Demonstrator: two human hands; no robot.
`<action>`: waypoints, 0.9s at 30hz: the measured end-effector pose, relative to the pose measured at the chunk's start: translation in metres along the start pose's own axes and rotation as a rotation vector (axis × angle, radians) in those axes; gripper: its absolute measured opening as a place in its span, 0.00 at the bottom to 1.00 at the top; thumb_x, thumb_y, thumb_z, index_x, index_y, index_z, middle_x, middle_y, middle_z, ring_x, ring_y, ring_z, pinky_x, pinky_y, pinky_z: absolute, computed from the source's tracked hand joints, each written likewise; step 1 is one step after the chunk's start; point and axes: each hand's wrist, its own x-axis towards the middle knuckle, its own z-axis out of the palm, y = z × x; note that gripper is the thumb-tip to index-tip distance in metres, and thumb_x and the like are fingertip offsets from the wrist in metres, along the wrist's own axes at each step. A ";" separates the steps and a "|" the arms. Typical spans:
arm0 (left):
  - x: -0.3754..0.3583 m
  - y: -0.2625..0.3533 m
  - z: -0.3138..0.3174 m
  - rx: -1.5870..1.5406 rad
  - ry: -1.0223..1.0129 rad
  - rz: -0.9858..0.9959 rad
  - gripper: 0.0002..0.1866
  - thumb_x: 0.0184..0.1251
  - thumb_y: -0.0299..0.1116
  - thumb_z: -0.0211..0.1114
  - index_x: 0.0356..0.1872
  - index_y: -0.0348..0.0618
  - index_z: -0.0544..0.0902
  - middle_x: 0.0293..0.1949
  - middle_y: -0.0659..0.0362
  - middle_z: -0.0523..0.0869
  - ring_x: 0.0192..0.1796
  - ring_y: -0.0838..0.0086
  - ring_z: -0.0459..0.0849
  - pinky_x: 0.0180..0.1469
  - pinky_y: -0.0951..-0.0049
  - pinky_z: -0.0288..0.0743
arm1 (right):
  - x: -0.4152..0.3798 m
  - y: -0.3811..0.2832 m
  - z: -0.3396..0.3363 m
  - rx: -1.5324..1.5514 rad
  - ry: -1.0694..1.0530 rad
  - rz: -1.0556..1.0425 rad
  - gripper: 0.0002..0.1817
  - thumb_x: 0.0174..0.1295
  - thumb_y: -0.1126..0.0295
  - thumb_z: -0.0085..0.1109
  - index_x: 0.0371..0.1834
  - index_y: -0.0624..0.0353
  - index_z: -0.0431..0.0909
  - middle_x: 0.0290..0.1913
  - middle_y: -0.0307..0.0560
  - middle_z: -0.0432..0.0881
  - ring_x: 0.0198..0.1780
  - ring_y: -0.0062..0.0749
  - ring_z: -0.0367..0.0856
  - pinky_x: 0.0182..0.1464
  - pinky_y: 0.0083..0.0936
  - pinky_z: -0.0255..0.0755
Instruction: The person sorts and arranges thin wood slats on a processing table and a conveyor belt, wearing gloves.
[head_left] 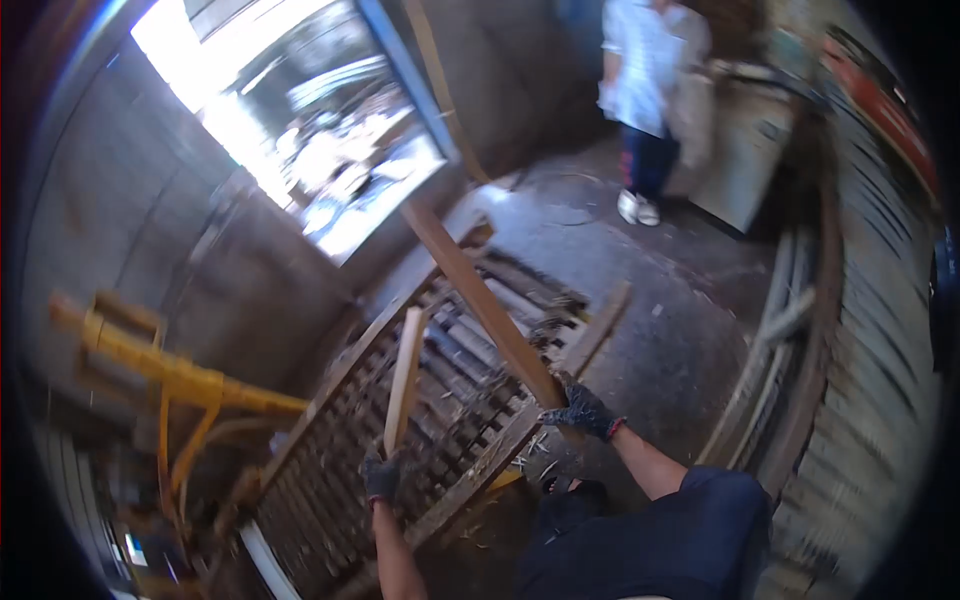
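Note:
In a dark knit glove, my left hand [381, 474] is closed round the lower end of a short, pale wooden board [404, 378] that points up and away from me. My right hand [583, 410], gloved the same way, grips the near end of a longer brown wooden plank [478, 295]. That plank slants up to the left towards the doorway. Both pieces are over a slatted wooden rack [450, 420] with rows of gaps and bars. My fingertips are partly hidden by the wood and by blur.
A yellow metal frame [190, 375] stands at the left. Another wooden piece [597, 330] sticks out at the rack's right. A person [655, 90] in a light shirt stands at the back beside a grey cabinet [745, 165]. A bright doorway [340, 130] opens at upper left; corrugated metal [870, 330] lines the right.

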 end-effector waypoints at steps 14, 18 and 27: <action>-0.398 -0.022 -0.108 -1.549 1.072 0.188 0.38 0.72 0.69 0.55 0.56 0.37 0.77 0.41 0.51 0.85 0.37 0.64 0.87 0.41 0.58 0.88 | -0.186 -0.181 0.306 0.441 -1.279 -0.387 0.29 0.56 0.77 0.75 0.62 0.61 0.75 0.51 0.43 0.83 0.52 0.26 0.81 0.55 0.25 0.77; -0.565 -0.037 -0.111 -1.347 1.409 0.170 0.35 0.75 0.64 0.55 0.52 0.35 0.79 0.41 0.49 0.85 0.35 0.61 0.87 0.36 0.55 0.88 | -0.332 -0.162 0.361 0.356 -1.608 -0.411 0.31 0.57 0.74 0.77 0.63 0.65 0.73 0.53 0.44 0.81 0.51 0.26 0.80 0.54 0.26 0.79; -0.797 0.036 -0.016 -0.997 2.054 0.128 0.28 0.74 0.42 0.65 0.67 0.36 0.72 0.57 0.47 0.84 0.51 0.57 0.88 0.50 0.60 0.87 | -0.590 -0.081 0.316 0.004 -1.536 -1.561 0.41 0.60 0.48 0.70 0.70 0.63 0.67 0.54 0.60 0.81 0.54 0.55 0.82 0.56 0.46 0.76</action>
